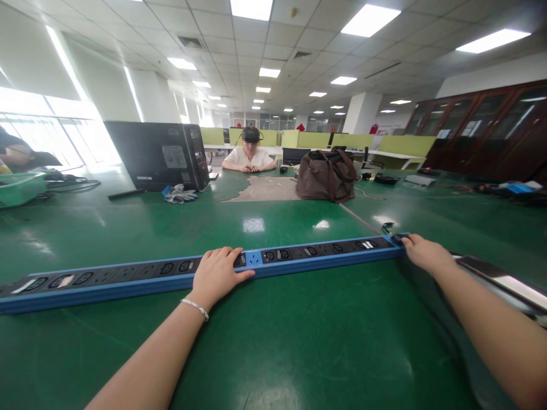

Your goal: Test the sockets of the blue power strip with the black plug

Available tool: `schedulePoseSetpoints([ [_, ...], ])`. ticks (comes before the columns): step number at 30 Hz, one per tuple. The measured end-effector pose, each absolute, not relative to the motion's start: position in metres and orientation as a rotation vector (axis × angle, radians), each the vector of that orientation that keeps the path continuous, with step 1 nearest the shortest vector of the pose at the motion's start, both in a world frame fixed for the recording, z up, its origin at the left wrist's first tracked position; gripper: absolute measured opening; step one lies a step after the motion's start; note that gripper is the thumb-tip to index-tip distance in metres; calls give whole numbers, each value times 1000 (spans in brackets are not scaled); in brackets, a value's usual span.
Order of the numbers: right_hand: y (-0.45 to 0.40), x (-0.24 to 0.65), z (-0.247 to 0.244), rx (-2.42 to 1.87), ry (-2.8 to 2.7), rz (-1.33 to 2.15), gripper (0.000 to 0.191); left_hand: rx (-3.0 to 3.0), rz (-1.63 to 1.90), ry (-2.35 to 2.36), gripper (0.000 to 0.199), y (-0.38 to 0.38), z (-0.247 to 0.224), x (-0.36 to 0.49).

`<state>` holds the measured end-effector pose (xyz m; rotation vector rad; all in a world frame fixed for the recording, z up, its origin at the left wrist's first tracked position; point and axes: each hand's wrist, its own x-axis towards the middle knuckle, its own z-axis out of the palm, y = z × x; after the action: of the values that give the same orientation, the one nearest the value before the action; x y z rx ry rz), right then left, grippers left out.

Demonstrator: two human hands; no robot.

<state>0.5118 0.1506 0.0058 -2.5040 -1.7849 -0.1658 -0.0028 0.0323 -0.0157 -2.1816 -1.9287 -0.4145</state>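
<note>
power strip [294, 256] spans green table [299, 341] | beyond: brown bag [320, 177], gloves [180, 195], black case [158, 156]

Left edge crops blue power strip [183, 266] and green basket [21, 192]

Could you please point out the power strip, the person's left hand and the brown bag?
Power strip [253, 259], head view: on its bright blue socket section.
Left hand [216, 274], head view: on the back of the hand.
Brown bag [315, 179], head view: on its patterned side, facing the camera.
</note>
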Motion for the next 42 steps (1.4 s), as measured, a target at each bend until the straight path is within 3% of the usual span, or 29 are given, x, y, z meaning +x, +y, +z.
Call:
schedulePoseSetpoints([
  [16, 154, 496, 15, -2608, -1658, -101, 58, -2173, -425, -1931, 61, 31, -16, -3],
  [42, 150, 496, 14, -2597, -1583, -79, 53, -2175, -409, -1950, 61, 32, -15, -2],
])
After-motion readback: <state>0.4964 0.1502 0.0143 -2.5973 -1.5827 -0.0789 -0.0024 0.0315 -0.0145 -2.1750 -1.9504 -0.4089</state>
